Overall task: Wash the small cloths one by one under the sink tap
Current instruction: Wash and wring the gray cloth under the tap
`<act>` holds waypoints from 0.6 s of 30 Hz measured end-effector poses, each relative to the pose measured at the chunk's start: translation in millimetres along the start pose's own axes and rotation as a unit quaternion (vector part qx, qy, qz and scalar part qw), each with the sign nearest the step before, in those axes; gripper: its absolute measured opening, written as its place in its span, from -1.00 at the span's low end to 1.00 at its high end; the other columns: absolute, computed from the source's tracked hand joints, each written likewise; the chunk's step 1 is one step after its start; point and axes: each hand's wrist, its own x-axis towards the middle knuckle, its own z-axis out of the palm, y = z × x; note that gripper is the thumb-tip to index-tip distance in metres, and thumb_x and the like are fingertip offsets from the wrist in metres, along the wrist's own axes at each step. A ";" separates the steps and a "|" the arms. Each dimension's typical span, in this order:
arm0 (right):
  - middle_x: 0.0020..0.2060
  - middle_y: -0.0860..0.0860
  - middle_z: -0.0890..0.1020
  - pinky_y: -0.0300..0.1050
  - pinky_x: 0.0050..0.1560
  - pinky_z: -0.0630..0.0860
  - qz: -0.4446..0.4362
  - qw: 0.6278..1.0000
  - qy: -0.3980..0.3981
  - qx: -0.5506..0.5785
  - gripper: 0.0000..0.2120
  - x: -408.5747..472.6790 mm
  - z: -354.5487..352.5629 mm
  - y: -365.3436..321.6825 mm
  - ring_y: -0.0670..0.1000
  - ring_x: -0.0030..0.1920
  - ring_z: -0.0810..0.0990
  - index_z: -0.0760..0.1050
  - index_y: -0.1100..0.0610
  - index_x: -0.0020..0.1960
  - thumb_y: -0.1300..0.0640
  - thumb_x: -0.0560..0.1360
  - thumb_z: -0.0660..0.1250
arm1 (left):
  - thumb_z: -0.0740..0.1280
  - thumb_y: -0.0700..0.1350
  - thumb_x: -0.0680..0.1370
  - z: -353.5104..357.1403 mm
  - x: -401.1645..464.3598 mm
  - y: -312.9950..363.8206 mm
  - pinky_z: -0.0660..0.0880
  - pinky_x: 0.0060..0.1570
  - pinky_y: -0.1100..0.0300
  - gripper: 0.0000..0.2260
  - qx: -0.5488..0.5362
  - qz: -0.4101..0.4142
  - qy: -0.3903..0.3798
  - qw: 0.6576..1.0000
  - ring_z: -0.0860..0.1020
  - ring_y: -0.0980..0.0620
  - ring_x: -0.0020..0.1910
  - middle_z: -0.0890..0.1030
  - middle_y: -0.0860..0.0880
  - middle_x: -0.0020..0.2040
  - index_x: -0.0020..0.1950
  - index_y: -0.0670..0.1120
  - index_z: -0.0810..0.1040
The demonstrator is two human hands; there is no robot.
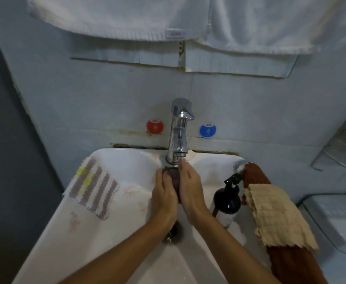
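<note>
Dark cloth (173,178) is held between the left hand (164,194) and the right hand (189,188) below the tap (179,130), over the sink (127,167). Fingers of both hands curl round it. Striped cloth (93,186) lies on the left rim; beige cloth (274,214) lies on the right.

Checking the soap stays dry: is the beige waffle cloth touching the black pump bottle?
Apart. The head view shows a strip of white sink rim between the beige waffle cloth and the black pump bottle.
</note>
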 end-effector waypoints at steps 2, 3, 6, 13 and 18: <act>-0.26 0.09 0.67 -0.21 -0.19 0.58 -0.022 0.999 0.003 -0.033 -0.50 -0.5 5.6 1.2 -0.07 -0.26 0.62 0.60 0.17 -0.09 -0.21 0.63 0.12 | 0.04 0.06 0.68 -3.1 3.6 6.5 0.61 -0.07 -0.01 -0.72 0.014 0.023 0.017 0.999 0.61 0.01 -0.13 0.62 -0.01 -0.16 -0.02 0.02 0.50; -0.30 0.11 0.66 -0.20 -0.25 0.55 -0.015 0.999 0.012 -0.040 -0.50 -0.2 7.1 1.9 -0.07 -0.31 0.59 0.60 0.20 -0.15 -0.19 0.63 0.16 | 0.07 0.04 0.68 -6.1 5.4 8.1 0.61 -0.12 -0.01 -0.71 0.031 0.041 0.019 0.999 0.61 0.01 -0.18 0.62 -0.01 -0.21 -0.08 0.01 0.51; -0.35 0.13 0.66 -0.17 -0.30 0.57 0.026 0.999 0.013 -0.039 -0.57 -0.3 5.5 5.3 -0.03 -0.34 0.61 0.60 0.27 -0.18 -0.01 0.67 0.20 | 0.15 -0.04 0.66 -13.7 10.4 4.6 0.62 -0.20 -0.04 -0.70 0.110 0.076 0.025 0.991 0.60 0.01 -0.29 0.60 0.00 -0.31 -0.19 -0.06 0.55; -0.49 0.04 0.54 -0.21 -0.45 0.49 0.086 0.996 -0.007 -0.025 -0.67 -1.6 -4.6 3.5 -0.08 -0.48 0.52 0.56 0.40 -0.12 0.20 0.63 0.17 | 0.18 -0.05 0.64 -15.9 17.5 2.1 0.64 -0.20 -0.07 -0.66 0.133 0.046 -0.028 0.990 0.63 -0.06 -0.33 0.63 -0.10 -0.34 -0.29 -0.06 0.57; -0.39 0.07 0.57 -0.11 -0.30 0.51 0.098 0.994 0.031 -0.026 -0.68 -3.0 1.2 7.3 0.02 -0.33 0.55 0.58 0.28 -0.15 0.14 0.64 0.18 | 0.15 -0.05 0.66 -13.8 14.5 1.8 0.64 -0.13 -0.08 -0.69 0.114 -0.001 -0.025 0.993 0.64 -0.05 -0.25 0.65 -0.11 -0.25 -0.20 -0.07 0.58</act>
